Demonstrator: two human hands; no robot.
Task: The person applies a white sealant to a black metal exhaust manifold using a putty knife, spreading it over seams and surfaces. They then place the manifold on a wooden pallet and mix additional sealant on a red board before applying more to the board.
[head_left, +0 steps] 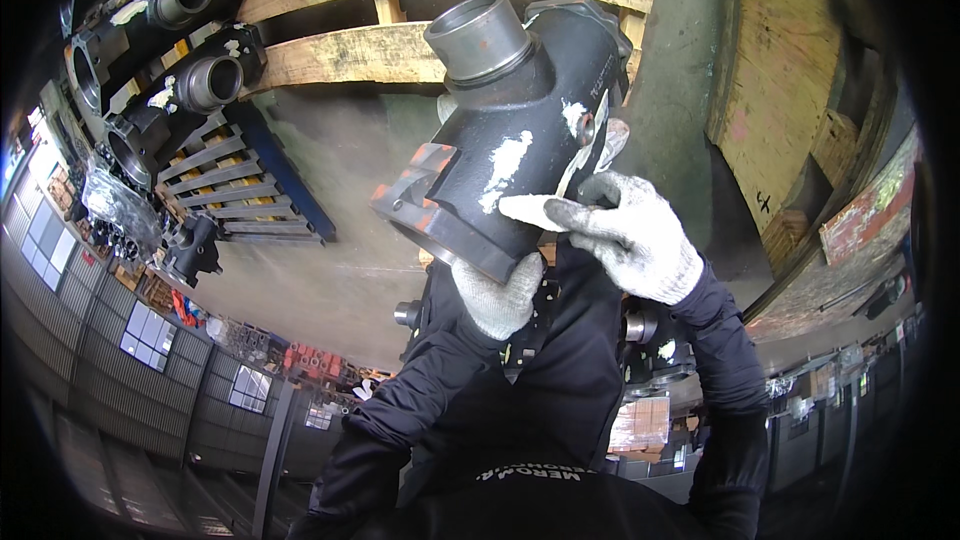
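Our left hand (497,300) clasps the near flange (440,225) of the black housing (545,135), just ahead; our right hand (640,235) lays fingers along its side, any pinch unclear. We'd guess heavy, stiff metal, maybe slick; the collar (480,40) beyond looks a sound second hold.

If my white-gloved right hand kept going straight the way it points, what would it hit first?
Your right hand would first meet the black cylindrical metal casting; it may be touching now, since depth is unclear.
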